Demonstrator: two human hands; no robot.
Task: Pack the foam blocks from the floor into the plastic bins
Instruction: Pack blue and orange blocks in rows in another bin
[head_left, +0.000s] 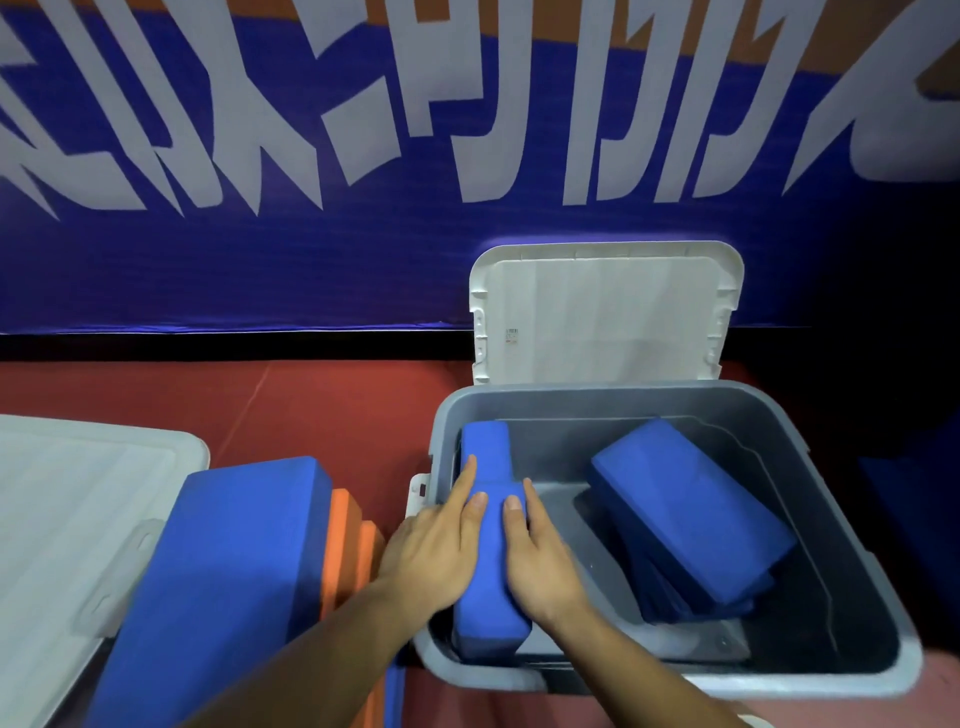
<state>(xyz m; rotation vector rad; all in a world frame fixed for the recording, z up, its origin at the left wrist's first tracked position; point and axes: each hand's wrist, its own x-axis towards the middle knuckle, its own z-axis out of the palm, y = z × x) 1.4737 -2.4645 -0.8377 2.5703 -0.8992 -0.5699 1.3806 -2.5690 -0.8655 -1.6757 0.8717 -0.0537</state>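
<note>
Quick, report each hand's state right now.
Left hand: open, straight fingers pressing the blue foam block standing in the grey bin.
Right hand: open, straight fingers pressing the same block's opposite side.

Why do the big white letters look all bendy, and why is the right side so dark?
Head view: the wide-angle lens bends the white letters toward the edges; little light reaches the corner right of the grey bin, leaving shadow.
</note>
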